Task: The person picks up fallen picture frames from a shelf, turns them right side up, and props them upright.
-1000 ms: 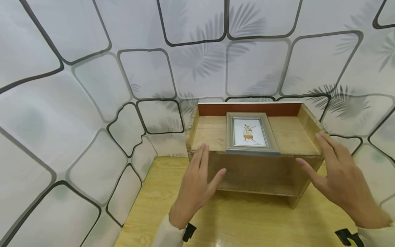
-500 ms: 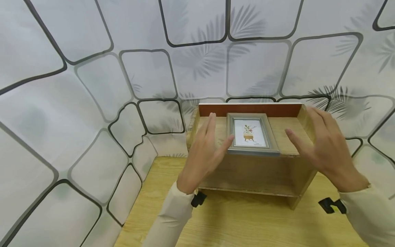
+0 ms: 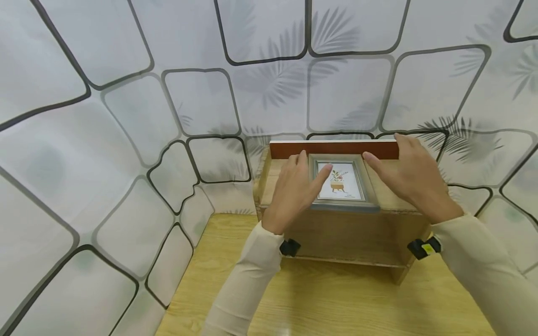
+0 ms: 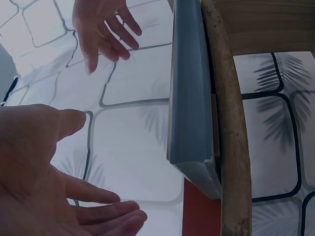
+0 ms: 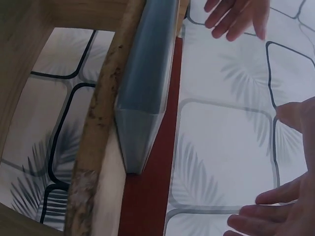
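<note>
Picture frame: silver-grey frame (image 3: 370,186), lying flat on top of the wooden shelf unit (image 3: 388,200), a little right of centre in the scene, its near edge right along the unit's near edge.
Print inside: white card (image 3: 349,177) with a drawn plant in a brown pot on legs, facing up.
Left hand: here it hovers, left hand (image 3: 294,189), over the left part of the shelf top, thumb crossing the card in the head view; the left wrist view shows clear air between it and the frame.
Right hand: and on the other side, right hand (image 3: 414,175) hangs above the shelf's right part, thumb towards the frame's far right corner, also apart from it.
Grip: both wide and loose, thumbs out from the fingers, holding nothing.
Sleeves: cream cuffs, left sleeve (image 3: 248,280) and right sleeve (image 3: 475,261), each with a black wrist device at the inner side, left device (image 3: 290,248) and right device (image 3: 423,247).
Shelf back: red-brown panel (image 3: 336,148) with a white upper edge, at the far side.
Below: lower board (image 3: 336,240), then wood-grain surface (image 3: 210,280).
Backdrop: pale wall (image 3: 273,93) with dark rounded outlines and palm leaves.
</note>
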Action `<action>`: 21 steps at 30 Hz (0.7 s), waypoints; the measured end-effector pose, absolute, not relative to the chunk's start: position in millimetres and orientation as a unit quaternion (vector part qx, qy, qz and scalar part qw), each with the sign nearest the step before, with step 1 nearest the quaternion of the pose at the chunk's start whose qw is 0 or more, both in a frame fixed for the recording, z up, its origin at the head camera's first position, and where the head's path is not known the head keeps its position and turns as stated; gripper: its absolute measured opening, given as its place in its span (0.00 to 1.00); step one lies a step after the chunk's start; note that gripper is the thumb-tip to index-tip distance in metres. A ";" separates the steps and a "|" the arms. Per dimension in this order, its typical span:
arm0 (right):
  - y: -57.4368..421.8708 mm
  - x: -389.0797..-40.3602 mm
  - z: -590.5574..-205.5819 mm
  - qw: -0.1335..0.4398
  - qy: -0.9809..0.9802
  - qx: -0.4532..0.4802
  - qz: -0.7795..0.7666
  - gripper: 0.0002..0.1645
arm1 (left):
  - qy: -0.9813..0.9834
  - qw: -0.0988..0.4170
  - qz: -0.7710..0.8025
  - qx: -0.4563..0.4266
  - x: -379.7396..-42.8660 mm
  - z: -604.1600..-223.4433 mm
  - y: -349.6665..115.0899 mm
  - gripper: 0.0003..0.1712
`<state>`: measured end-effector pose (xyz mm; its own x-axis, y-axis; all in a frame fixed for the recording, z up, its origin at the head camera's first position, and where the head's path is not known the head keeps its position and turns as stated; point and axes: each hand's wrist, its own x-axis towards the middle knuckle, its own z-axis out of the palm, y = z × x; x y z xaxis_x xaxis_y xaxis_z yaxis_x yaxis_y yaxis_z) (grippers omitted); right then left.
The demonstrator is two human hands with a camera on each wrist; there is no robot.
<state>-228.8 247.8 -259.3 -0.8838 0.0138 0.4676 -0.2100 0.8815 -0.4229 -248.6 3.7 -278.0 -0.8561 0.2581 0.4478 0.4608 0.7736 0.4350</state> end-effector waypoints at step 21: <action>230.6 -272.1 -258.9 0.023 -0.978 0.056 0.202 0.73 | -0.964 0.056 -0.177 -0.188 -274.6 -280.1 24.3 0.36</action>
